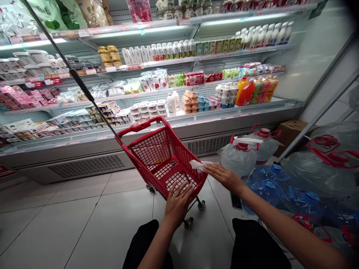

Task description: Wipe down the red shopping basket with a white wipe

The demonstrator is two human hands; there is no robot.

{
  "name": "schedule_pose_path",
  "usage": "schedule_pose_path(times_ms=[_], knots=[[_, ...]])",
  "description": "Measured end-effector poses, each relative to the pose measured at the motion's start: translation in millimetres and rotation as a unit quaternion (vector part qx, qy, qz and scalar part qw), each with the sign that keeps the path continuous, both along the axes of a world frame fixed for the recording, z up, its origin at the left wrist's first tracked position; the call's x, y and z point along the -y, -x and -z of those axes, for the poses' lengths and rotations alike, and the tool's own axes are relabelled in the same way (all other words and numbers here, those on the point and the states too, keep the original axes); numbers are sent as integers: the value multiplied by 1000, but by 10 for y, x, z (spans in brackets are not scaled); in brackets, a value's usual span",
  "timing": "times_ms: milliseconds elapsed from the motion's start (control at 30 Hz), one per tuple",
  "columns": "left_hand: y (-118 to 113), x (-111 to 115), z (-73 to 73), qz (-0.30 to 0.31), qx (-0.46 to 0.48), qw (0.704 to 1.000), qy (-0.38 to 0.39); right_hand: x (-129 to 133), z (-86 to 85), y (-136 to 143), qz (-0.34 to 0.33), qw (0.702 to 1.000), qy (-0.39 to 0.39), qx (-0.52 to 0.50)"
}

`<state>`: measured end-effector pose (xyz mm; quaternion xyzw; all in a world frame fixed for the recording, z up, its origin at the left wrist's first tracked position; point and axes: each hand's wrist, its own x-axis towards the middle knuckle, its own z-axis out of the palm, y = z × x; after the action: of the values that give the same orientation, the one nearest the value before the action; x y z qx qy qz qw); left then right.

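A small red shopping cart (150,164) with a lattice basket stands tilted to my view on the tiled floor. My left hand (179,200) rests at the basket's near side, fingers spread and holding nothing. At the right rim, my right hand (224,177) has its fingers stretched together over a crumpled white tissue (199,165), which lies against the red plastic. The thumb and underside of that hand are hidden. Rising from the cart's handle to the upper left is a thin dark pole (81,84).
A refrigerated display (179,129) with bottles, cups and packs spans the background. Large water jugs (238,158) crowd the right, with blue-tinted ones (269,186) nearer me. A dark phone-like slab (236,200) lies on the floor beside them. A cardboard box (291,130) sits behind.
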<state>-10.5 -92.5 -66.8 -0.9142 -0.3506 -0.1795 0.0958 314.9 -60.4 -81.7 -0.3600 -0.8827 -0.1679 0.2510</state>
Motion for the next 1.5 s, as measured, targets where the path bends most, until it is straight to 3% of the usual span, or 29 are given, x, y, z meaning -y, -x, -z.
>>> schedule_pose_path(times_ms=[200,300,367,433,500,600,667,733,900,1000,1100,1233,1333,1500], knots=[[433,-15,-147,71,-24,996,43,342,160,0,-62,996,53,40],[719,-57,-257,89,-33,993,63,309,117,101,-84,993,63,50],[777,-50,-287,62,-24,996,59,195,45,231,-94,993,65,42],[668,-4,-250,2,-6,999,39,24,-27,387,-89,994,63,22],[417,70,-143,-57,12,998,21,-167,-72,549,-66,996,55,-13],[-1,175,81,-83,32,996,6,-376,-68,761,-15,996,46,-73],[-152,206,207,-106,44,993,-11,-393,-25,862,-1,995,46,-94],[-153,197,278,-104,43,993,-26,-301,33,930,-19,994,45,-94],[177,135,263,-19,38,999,-22,115,132,1027,-75,994,50,-69],[357,172,231,15,48,999,-16,200,102,1019,-111,992,44,-43],[504,247,201,31,53,998,-7,34,12,931,-155,987,34,-9],[711,306,140,44,42,998,12,-350,-89,831,-95,995,28,-27],[843,288,121,12,52,998,11,-408,-85,925,-46,997,22,-63],[811,164,143,-156,106,982,-15,-13,-28,1371,-50,995,41,-77]])
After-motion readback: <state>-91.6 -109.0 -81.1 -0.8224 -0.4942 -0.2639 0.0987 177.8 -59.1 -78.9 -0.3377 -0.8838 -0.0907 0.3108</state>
